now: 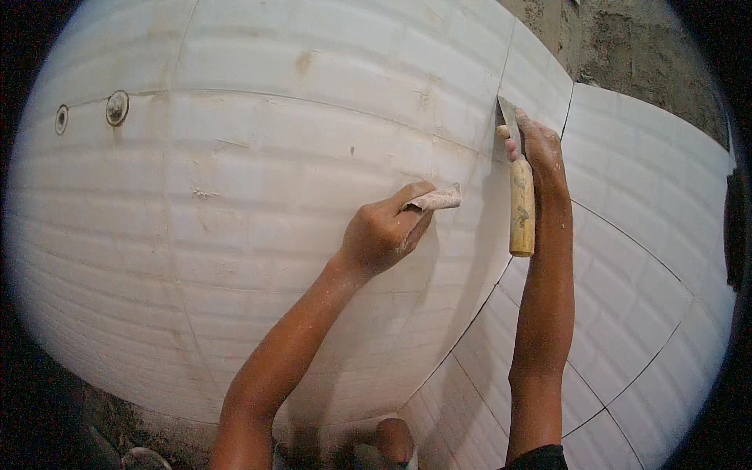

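Note:
My right hand (539, 149) is closed round the metal part of a putty knife (522, 204) and keeps its blade tip against the tiled wall by an upright joint. The knife's wooden handle, stained grey, points downward along my wrist. My left hand (388, 227) is closed on a folded, whitish, powder-smeared piece (439, 199) that looks like paper or thin sheet; its kind is not clear. That hand is close to the white tiled wall (274, 204), lower and to the left of the knife. Pale dust marks both hands.
Two round pipe fittings (117, 107) protrude from the wall at the upper left. A second tiled wall (627, 227) meets the first at a corner on the right, with dark joints between its tiles. Bare rough cement (642, 55) shows above the tiles.

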